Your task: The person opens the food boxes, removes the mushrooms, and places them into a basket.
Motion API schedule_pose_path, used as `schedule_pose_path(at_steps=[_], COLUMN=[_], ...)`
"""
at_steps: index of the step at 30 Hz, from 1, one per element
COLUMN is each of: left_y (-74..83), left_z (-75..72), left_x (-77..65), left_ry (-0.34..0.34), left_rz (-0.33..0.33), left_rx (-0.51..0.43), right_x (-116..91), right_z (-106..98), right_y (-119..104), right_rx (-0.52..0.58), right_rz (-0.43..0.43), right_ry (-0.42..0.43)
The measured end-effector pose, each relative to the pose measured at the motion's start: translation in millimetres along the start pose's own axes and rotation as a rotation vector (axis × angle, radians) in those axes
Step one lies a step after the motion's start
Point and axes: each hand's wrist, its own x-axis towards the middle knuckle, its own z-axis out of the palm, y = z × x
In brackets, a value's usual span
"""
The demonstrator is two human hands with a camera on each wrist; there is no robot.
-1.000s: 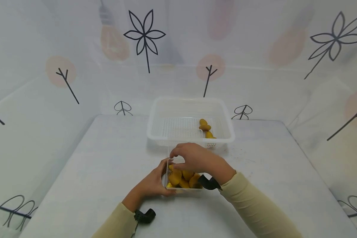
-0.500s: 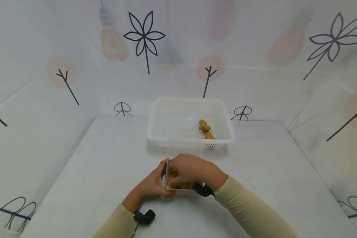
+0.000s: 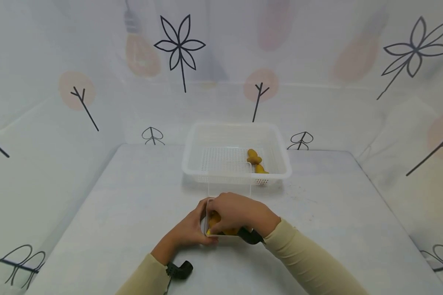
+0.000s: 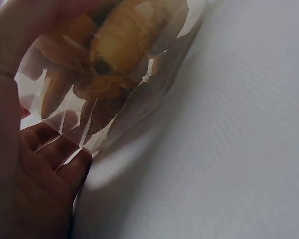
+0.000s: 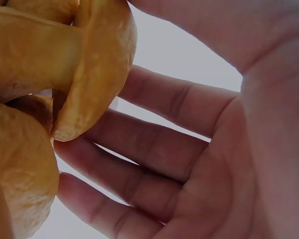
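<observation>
Gripping box (image 3: 229, 237), mushrooms (image 5: 99, 64) inside, more in basket (image 3: 275, 177)

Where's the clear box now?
The clear box is low-centre in the head view, nearer than the white basket; left hand grips it, right hand dips inside.

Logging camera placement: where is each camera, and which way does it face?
Head: head-worn, facing forward-down at clear box and white basket; left hand and right hand show.
Left wrist: worn there, facing the box; left hand shows.
Right wrist: worn there, facing yellowish pieces; right hand shows.
Both wrist views share yellowish pieces.
</observation>
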Motion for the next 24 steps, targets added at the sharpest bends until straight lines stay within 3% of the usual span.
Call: schedule_pose_path(at_steps=[10, 18, 24], left_y=[0.2, 2.2, 2.9], left_z=[-0.6, -0.7, -1.0], left_x=[0.2, -0.4, -0.6], left_ry=[-0.012, -0.005, -0.006], left_rz=[0.004, -0.031, -0.04], left_rx=[0.025, 0.051, 0.048], right_x=[-1, -7, -15], right_z=[-3, -11, -19], right_y=[3, 2, 0], right_rx=[0.0, 0.009, 0.02], right_rz=[-0.02, -0.048, -0.066], right_ry=[-0.027, -0.041, -0.002])
